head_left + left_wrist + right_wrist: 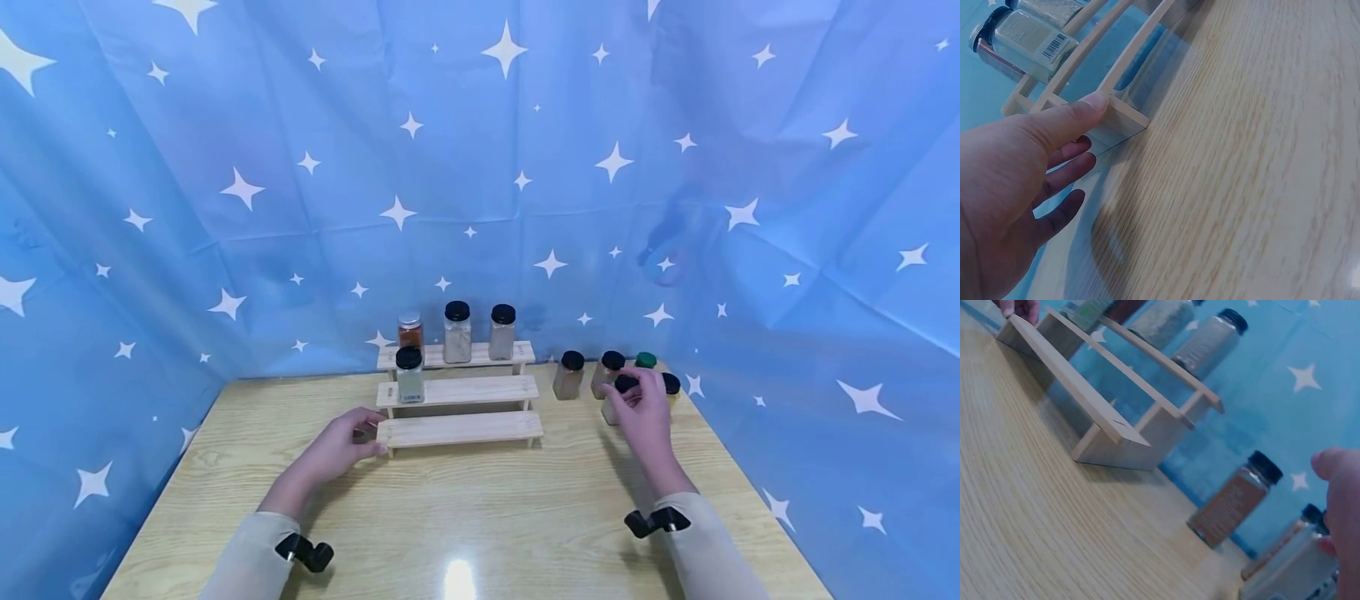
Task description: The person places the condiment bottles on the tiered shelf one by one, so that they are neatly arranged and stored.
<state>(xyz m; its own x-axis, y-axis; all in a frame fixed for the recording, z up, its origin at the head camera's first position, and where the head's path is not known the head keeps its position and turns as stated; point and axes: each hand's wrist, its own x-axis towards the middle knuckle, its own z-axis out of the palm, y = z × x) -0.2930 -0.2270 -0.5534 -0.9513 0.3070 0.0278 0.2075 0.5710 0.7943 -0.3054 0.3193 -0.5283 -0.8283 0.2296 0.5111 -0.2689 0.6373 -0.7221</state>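
A three-step wooden spice rack (459,428) stands at the table's back middle. My left hand (341,450) grips the left end of its lowest step, thumb (1094,103) on the end piece, with other fingers curved beside it. Towards the back right, my right hand (647,412) has its fingers around the black lid of a pale spice jar (611,412). In the right wrist view that jar (1288,565) shows at the lower right edge, partly cut off. A jar with a black lid (410,383) stands on the middle step; three more, including a red-brown one (410,332), stand on the top step.
Brown jars (568,379) with black lids stand right of the rack. A green-lidded jar (646,360) and a black-lidded yellow one (671,386) are partly behind my right hand. A blue star-patterned curtain (480,167) hangs behind the wooden table (465,517).
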